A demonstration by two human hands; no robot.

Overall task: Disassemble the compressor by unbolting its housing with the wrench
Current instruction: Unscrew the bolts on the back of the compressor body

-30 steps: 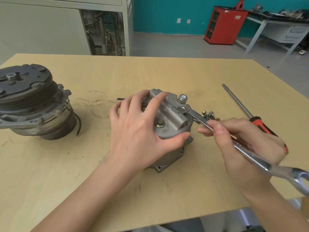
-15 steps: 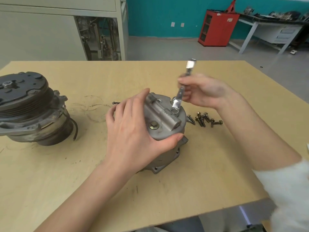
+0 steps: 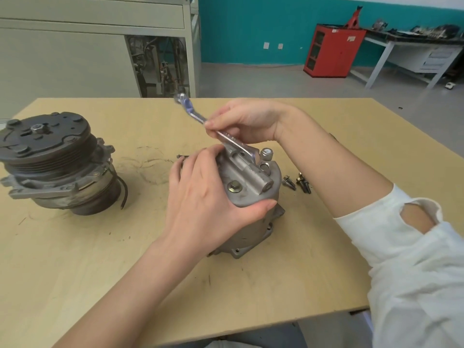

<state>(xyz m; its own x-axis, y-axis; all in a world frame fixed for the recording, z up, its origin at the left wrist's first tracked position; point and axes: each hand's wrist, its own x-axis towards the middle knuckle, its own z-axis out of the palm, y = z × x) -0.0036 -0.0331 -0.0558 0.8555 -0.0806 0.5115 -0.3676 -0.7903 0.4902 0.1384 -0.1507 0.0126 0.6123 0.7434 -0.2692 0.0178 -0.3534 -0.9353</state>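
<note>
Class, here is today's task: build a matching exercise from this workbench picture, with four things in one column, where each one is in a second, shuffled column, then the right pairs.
Things
1. silver metal wrench
2. grey cast-metal compressor housing
3. dark round pulley assembly
4. loose dark bolts

Places
A. lying on the wooden table, right of the housing
B. gripped by the left hand
C. standing at the table's left end, untouched
D. held in the right hand, one end on the housing's top

Pairs: 1-D, 2-B, 3-C, 4-A
</note>
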